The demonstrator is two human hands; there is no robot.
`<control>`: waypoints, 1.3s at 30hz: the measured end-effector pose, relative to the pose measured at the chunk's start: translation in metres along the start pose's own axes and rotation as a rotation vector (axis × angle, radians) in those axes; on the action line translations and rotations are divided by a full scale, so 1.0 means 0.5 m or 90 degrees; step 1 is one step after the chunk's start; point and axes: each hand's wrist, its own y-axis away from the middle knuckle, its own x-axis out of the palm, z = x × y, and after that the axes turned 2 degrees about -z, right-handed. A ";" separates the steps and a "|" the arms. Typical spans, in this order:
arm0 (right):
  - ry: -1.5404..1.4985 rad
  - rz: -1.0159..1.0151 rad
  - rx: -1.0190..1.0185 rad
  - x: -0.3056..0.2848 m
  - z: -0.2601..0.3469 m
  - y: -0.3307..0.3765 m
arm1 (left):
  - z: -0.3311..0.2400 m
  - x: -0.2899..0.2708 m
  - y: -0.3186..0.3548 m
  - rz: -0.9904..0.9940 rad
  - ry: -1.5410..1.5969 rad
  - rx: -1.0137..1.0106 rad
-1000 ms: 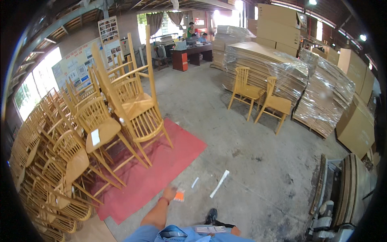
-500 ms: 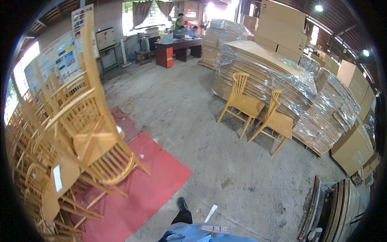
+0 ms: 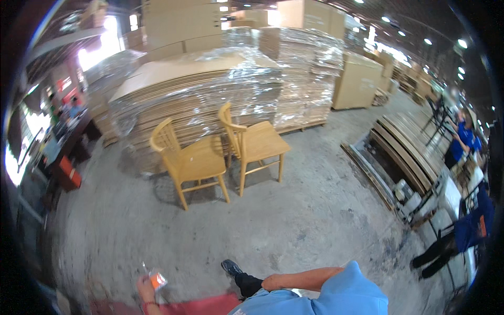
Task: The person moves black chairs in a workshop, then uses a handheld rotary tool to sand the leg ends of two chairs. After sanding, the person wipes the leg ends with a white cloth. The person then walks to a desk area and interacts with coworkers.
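Observation:
My left hand (image 3: 145, 290) is low on the left, closed around a small clear plastic packet with an orange patch (image 3: 157, 281). My right hand (image 3: 272, 283) rests close against my dark trouser leg (image 3: 248, 284), its fingers hidden. Two light wooden chairs with spindle backs stand on the concrete floor ahead, out of reach of both hands. The left chair (image 3: 200, 159) is slightly nearer, and the right chair (image 3: 260, 142) touches or nearly touches it.
Behind the chairs lies a stack of flat cardboard wrapped in clear film (image 3: 194, 94). Long boards (image 3: 401, 157) lie at the right. People in blue (image 3: 472, 226) are beyond them. A red mat (image 3: 202, 304) shows at the lower edge. A dark desk (image 3: 79, 136) stands far left.
My view has swung to the right, so the stacked chairs on the left are out of sight. Both my hands and the plastic packet have come into view.

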 end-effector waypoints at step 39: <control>-0.591 0.113 0.397 -1.735 -0.219 -1.801 | 0.041 -0.113 -2.300 0.052 0.033 -0.210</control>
